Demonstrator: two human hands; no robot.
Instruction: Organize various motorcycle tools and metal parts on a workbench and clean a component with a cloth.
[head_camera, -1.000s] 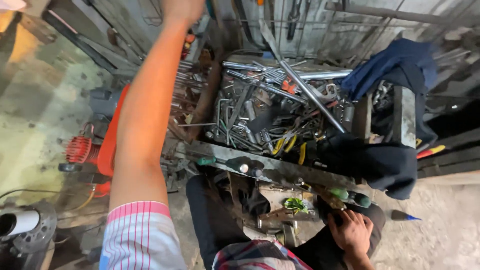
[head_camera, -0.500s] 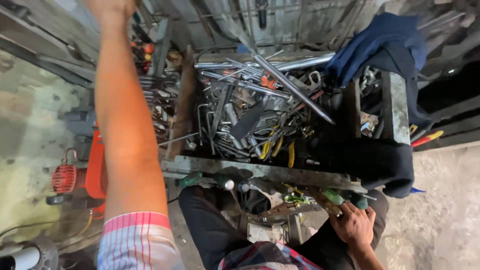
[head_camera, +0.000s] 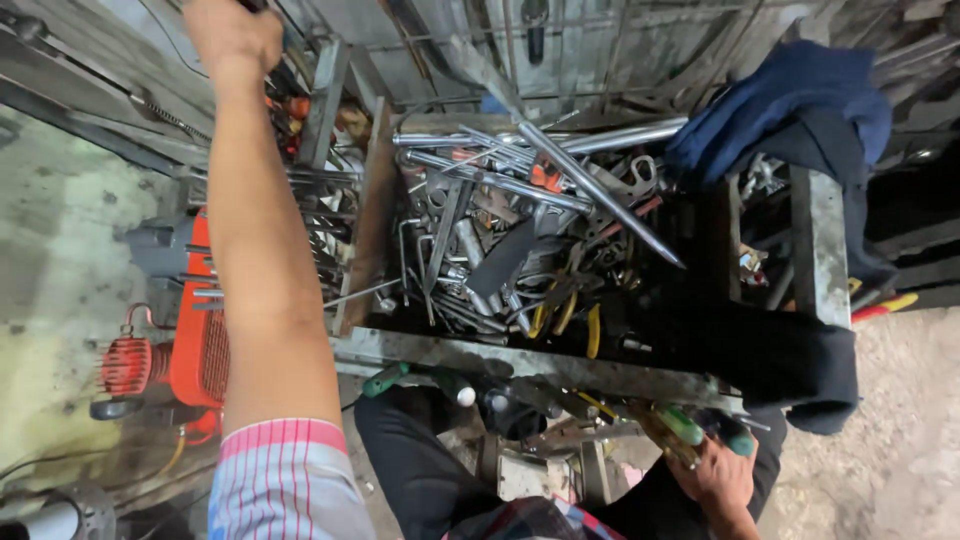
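Green-handled screwdrivers (head_camera: 690, 428), a small bunch with translucent plastic grips, sit just below the front rim of the open, rusty metal tool tray (head_camera: 520, 355) full of grey wrenches, steel rods and yellow-handled pliers (head_camera: 570, 318), and the right hand (head_camera: 718, 478) is wrapped around them. The left hand (head_camera: 232, 35) is stretched far past the tray's left back corner (its fingers run off the top edge, so whether they grip anything cannot be told). Left of the tray stands a red machine (head_camera: 190, 330), and a dark blue cloth (head_camera: 790, 105) drapes over the tray's right back corner.
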